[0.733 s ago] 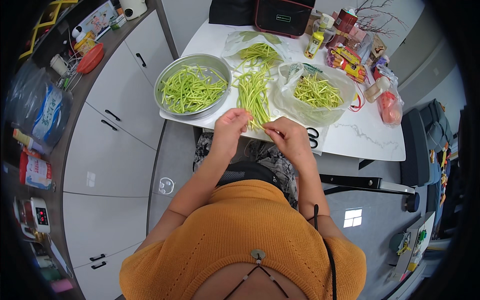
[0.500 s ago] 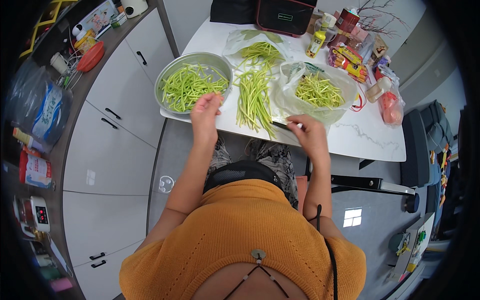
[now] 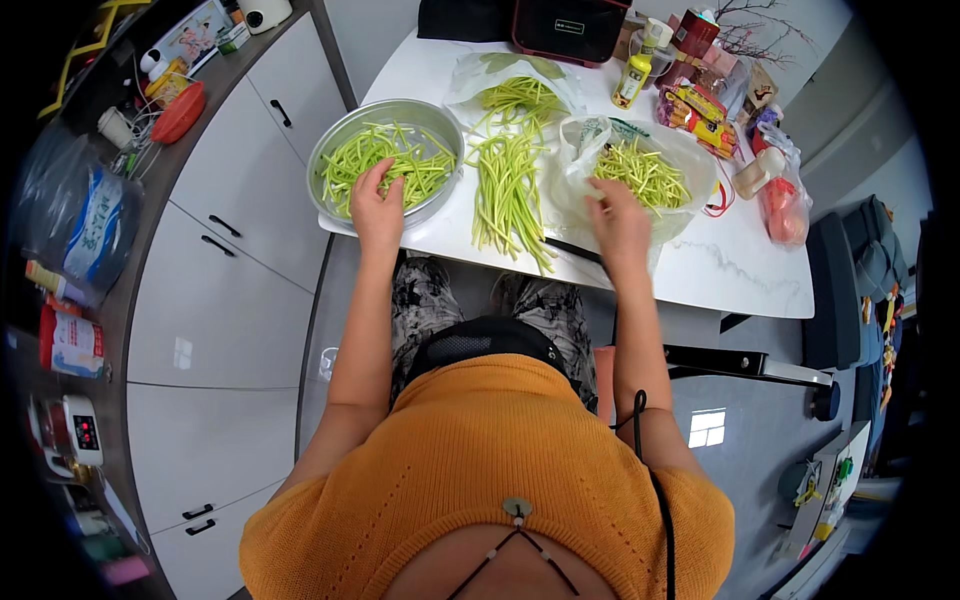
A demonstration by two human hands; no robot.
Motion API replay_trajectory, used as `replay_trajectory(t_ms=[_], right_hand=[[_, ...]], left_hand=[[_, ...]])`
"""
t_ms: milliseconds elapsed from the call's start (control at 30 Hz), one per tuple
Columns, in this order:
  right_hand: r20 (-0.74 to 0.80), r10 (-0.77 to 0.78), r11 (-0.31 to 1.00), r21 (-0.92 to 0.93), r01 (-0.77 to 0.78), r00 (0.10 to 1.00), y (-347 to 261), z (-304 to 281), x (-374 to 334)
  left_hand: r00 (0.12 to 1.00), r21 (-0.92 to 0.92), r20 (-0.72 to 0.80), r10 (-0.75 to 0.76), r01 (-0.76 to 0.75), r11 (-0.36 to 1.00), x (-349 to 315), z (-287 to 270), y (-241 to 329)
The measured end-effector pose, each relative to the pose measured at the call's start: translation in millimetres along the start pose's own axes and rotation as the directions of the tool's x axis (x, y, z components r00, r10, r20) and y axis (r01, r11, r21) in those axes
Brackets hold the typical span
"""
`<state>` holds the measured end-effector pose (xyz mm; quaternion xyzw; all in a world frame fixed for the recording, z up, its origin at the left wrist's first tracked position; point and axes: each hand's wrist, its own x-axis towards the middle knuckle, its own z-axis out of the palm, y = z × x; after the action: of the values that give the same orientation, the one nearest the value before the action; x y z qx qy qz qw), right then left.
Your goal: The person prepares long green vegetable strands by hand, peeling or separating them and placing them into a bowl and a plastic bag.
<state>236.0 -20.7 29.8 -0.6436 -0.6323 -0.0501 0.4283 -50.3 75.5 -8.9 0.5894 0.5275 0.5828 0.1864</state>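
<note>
My left hand (image 3: 378, 212) is over the near side of a round metal basin (image 3: 452, 190), its fingers apart above cut green vegetable stems (image 3: 418, 172). My right hand (image 3: 622, 228) is at the near left side of a translucent plastic bag (image 3: 690, 158). Its thumb and fingers are bent together; whatever they pinch is too small to make out. Short stem pieces (image 3: 640, 175) fill the bag's opening. Between the hands lies a bundle of long green stems (image 3: 507, 195). A narrow black object (image 3: 573, 250) lies along the table edge, partly behind my right wrist.
Another plastic bag (image 3: 470, 80) with more stems lies behind the bundle on the white table (image 3: 740, 265). A yellow bottle (image 3: 632, 78), snack packets (image 3: 697, 118) and a dark red-edged box (image 3: 570, 28) stand farther back. White cabinets (image 3: 225, 290) run along the left.
My left hand has moved forward and left over the basin, and its fingers have spread. My right hand has gone from the black object up to the bag of short pieces.
</note>
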Motion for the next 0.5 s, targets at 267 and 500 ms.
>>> replay_trajectory(t_ms=[267, 500], right_hand=[[0.371, -0.117, 0.975, -0.134, 0.177, 0.921, -43, 54, -33], [0.374, -0.012, 0.994, -0.092, 0.05, 0.927, -30, 59, -30]], left_hand=[[0.993, -0.107, 0.035, 0.109, -0.105, 0.989, -36, 5, 29], [0.99, -0.196, 0.12, 0.069, -0.045, 0.98, -51, 16, 39]])
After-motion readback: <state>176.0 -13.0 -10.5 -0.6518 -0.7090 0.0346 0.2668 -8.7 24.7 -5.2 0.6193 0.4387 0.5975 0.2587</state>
